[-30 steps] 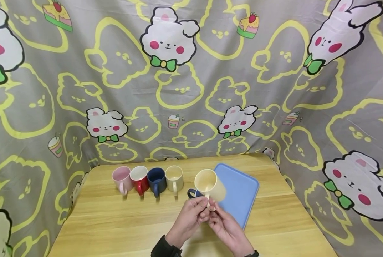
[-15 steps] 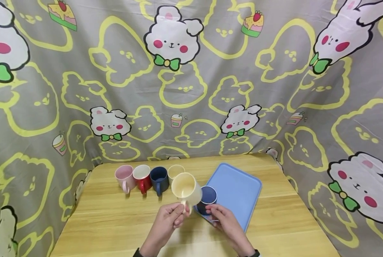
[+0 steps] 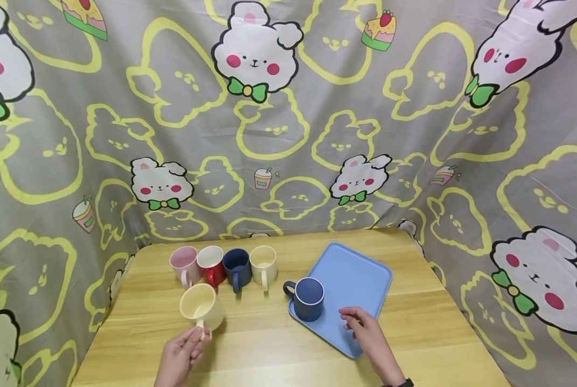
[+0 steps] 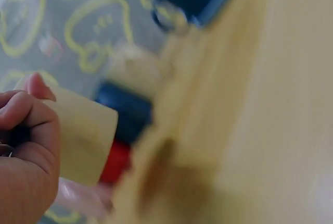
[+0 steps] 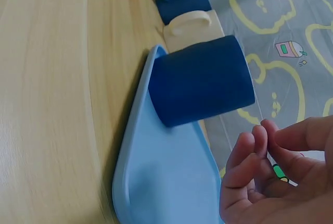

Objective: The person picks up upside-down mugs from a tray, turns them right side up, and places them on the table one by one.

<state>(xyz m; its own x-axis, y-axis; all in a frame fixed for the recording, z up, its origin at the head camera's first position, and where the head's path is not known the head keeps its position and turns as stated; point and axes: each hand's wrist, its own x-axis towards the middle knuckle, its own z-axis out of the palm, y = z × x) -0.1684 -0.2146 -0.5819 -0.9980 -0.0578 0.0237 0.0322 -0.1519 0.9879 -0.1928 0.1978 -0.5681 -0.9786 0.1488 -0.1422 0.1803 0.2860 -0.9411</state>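
Head view: the left hand [image 3: 179, 355] holds a cream mug [image 3: 201, 307] by its handle, fingers curled round it in a firm grip, the mug tipped so its mouth faces the camera, low over the wooden surface [image 3: 269, 344] and just in front of the row of four mugs: pink mug [image 3: 184, 263], red mug [image 3: 210, 264], navy mug [image 3: 237, 266] and beige mug [image 3: 262, 263]. The right hand [image 3: 368, 336] lies over the near edge of the blue tray [image 3: 361, 279], fingers loosely bent and holding nothing; a blue mug [image 3: 308, 297] stands upright on the tray's near-left corner, just beside that hand but apart from it. Left wrist view: blurred, but the fingers [image 4: 26, 114] are plainly wrapped at the cream mug's side, with the red and navy mugs showing beyond it. Right wrist view: the fingers [image 5: 250, 161] hang relaxed and apart, near the blue mug on the tray without touching it; the beige and navy mugs of the row sit behind. As a judgement, the step in hand looks like carrying the cream mug to a place by the row on the left side. The next move would call for righting the mug so its base comes level, lowering it onto bare wood without knocking the pink or red mug, and only then loosening the fingers from the handle.
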